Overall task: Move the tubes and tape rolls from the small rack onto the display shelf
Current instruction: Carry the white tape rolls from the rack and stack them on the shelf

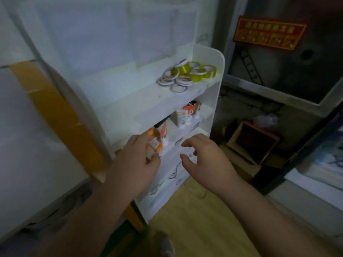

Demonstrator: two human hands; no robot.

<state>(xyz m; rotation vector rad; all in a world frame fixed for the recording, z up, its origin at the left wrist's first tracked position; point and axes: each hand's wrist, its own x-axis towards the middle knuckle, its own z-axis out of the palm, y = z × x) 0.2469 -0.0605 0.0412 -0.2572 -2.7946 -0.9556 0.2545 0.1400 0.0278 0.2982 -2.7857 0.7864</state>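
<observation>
A white display shelf (215, 58) stands ahead with several tiers. Its top tier holds several tape rolls (187, 74), some white, some yellow-green. White and orange tubes (185, 115) stand on the second tier. My left hand (135, 162) reaches to the third tier and pinches an orange and white tube (155, 140), beside another tube (164, 135) standing there. My right hand (202, 158) hovers over the lower tiers with fingers loosely curled and holds nothing.
A white board with a brown taped cardboard edge (61, 115) leans at the left. A dark box (254, 143) sits on the floor to the right of the shelf, under a metal frame (278, 97). Wooden floor (200, 225) lies below.
</observation>
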